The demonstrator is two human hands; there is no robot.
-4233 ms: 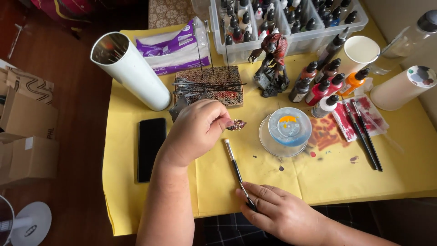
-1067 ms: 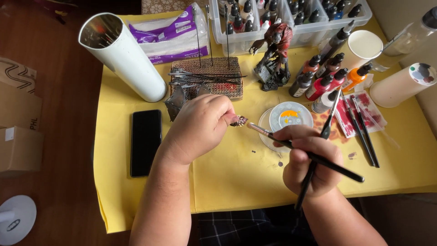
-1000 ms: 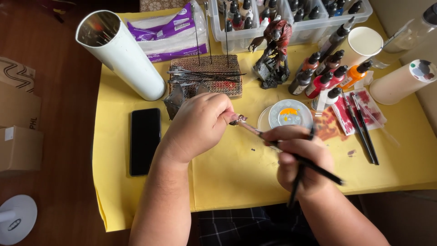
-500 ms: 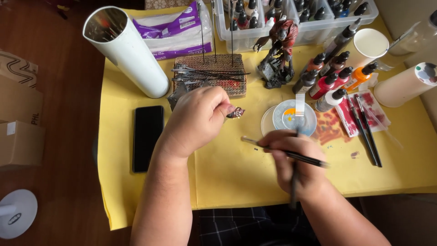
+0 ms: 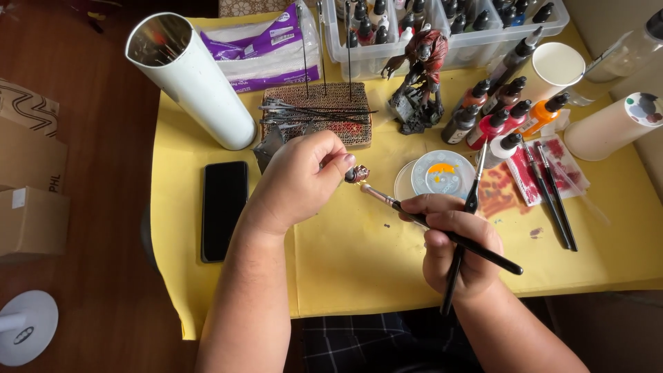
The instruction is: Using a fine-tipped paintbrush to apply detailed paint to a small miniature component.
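Pinched tight in the left hand (image 5: pixel 293 181), between thumb and fingertips, is a tiny brown model piece (image 5: pixel 360 173) on a short dark holder. That grip is closed all the way round the holder, and the little piece sticks out to the right of the fingers, up off the worktop (image 5: pixel 345 255).

Just to the right, the right hand (image 5: pixel 456 245) has its grip closed on two brushes at once. One thin paintbrush (image 5: pixel 414 217) points up and left, and its tip touches the little piece or sits just beside it; I cannot tell which. A second dark brush (image 5: pixel 461 245) crosses under the fingers and points up toward a round pale paint palette (image 5: pixel 442 174) with an orange blob on it.

So this looks like the painting step: putting small dabs of colour on the piece. I think the next move needs a very steady hand and tiny strokes, with the left hand turning the piece slowly so the brush can get to each side.

Farther out, above the left hand, is a brown cardboard block (image 5: pixel 319 114) stuck with thin wires. A dark red monster figure (image 5: pixel 420 79) stands up and to the right, beside a row of small paint bottles (image 5: pixel 494 117). A black phone (image 5: pixel 224 207) lies flat to the left, and a tall white tube (image 5: pixel 190 76) stands above it
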